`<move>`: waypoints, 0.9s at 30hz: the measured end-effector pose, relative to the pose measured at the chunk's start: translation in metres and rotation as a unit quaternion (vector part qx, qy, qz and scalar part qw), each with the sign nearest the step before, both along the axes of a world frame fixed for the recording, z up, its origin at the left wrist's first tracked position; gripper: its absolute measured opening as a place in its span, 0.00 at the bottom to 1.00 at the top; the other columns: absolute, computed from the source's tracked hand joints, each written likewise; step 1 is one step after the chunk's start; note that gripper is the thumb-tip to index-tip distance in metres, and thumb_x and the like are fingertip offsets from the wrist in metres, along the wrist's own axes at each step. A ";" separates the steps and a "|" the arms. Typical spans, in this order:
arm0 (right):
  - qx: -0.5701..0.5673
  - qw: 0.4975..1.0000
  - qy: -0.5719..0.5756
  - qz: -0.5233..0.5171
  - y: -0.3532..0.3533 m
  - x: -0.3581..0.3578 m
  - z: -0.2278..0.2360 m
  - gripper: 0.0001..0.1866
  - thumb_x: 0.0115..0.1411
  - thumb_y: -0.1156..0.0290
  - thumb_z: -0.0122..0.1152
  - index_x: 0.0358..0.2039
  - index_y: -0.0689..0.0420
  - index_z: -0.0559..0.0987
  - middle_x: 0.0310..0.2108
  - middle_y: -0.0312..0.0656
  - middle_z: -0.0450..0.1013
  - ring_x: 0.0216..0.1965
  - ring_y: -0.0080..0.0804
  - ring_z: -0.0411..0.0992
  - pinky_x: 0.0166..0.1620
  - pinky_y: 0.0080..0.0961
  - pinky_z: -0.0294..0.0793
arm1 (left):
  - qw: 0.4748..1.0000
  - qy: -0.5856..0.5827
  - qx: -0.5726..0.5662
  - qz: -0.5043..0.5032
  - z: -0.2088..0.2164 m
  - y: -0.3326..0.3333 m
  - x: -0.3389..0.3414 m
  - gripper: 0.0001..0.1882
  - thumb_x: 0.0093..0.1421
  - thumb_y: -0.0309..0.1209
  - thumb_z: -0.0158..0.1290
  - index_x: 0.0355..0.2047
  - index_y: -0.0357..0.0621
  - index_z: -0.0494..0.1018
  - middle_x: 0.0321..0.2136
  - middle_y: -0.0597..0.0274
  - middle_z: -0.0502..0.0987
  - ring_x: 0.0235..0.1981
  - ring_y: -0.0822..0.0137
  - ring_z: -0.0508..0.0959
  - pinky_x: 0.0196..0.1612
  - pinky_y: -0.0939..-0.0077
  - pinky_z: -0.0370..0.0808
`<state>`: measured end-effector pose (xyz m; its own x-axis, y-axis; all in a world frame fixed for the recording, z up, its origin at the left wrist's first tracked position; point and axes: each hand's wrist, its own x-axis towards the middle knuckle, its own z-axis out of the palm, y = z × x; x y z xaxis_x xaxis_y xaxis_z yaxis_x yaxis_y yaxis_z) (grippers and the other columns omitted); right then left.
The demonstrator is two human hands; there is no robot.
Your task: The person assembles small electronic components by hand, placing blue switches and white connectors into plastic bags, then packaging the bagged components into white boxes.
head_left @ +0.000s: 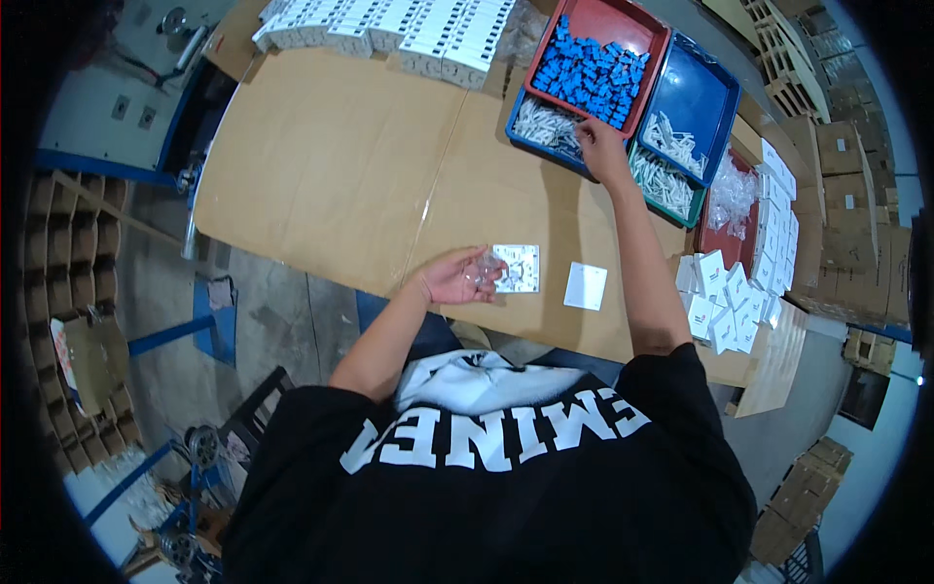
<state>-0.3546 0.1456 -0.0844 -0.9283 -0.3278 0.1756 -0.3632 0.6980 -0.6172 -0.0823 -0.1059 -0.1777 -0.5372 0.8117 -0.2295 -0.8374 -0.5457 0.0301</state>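
My left hand [461, 277] lies palm up near the table's front edge, its fingers curled round a small clear plastic piece [480, 270]. Right beside its fingertips is a white square plate [523, 270] with grey markings. My right hand [600, 148] is stretched far forward, its fingers pinched at the edge of a blue tray [547, 127] of small white parts; whatever is between them is hidden. Just above that hand, a red tray [632, 92] full of small blue parts overlaps the blue one. A plain white square [586, 286] rests between my forearms.
Right of my arm stand another blue tray [693, 83] and a green tray [685, 217] with white parts, then a red tray [721, 243] of clear plastic pieces. White boxes [720, 304] are piled at the right; rows of white boxes [389, 31] line the far edge.
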 end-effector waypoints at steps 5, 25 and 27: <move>-0.161 0.973 -0.163 -0.030 -0.017 0.101 0.029 0.10 0.63 0.68 0.68 0.39 0.62 0.86 0.31 0.35 0.82 0.31 0.18 0.74 0.36 0.20 0.74 | 0.999 0.029 0.005 0.041 -0.010 -0.003 0.003 0.31 0.74 0.53 0.42 0.59 0.37 0.72 0.46 0.58 0.80 0.44 0.59 0.80 0.58 0.50 0.74; -0.112 0.945 -0.224 0.212 -0.051 0.216 0.014 0.09 0.68 0.74 0.60 0.42 0.66 0.83 0.45 0.44 0.74 0.33 0.28 0.76 0.40 0.25 0.76 | 0.995 0.092 0.003 0.024 -0.013 0.000 0.007 0.23 0.74 0.52 0.44 0.56 0.49 0.73 0.48 0.58 0.78 0.51 0.56 0.79 0.63 0.52 0.71; -0.122 0.904 -0.374 0.166 -0.055 0.216 0.025 0.13 0.71 0.69 0.56 0.44 0.66 0.82 0.48 0.41 0.74 0.41 0.28 0.74 0.46 0.25 0.74 | 0.996 0.088 0.010 0.023 -0.011 0.000 0.007 0.23 0.74 0.51 0.44 0.56 0.48 0.73 0.47 0.58 0.78 0.52 0.56 0.79 0.64 0.52 0.71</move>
